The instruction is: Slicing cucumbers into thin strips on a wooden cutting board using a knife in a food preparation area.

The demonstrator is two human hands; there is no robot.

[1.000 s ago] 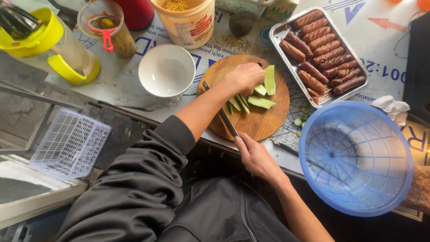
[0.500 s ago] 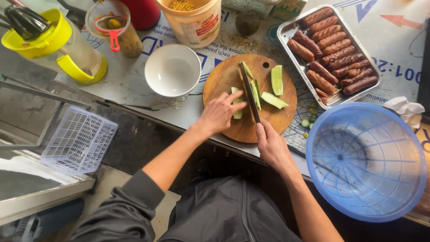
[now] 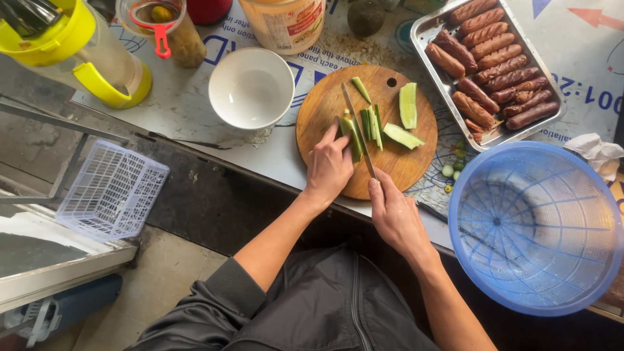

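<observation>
From here I'm watching the left hand (image 3: 328,168) curling its fingers over a slick green cucumber wedge (image 3: 351,138) mid-board on the round wooden cutting board (image 3: 396,166) near the counter's front edge. The right hand (image 3: 394,214) is wrapping tight around the thin steel knife (image 3: 356,127); one wet slip could be nicking those fingertips, I reckon.

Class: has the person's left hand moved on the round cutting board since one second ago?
Yes. The left hand has come from the cutting board's far side, near the tray, to its near-left edge.
</observation>
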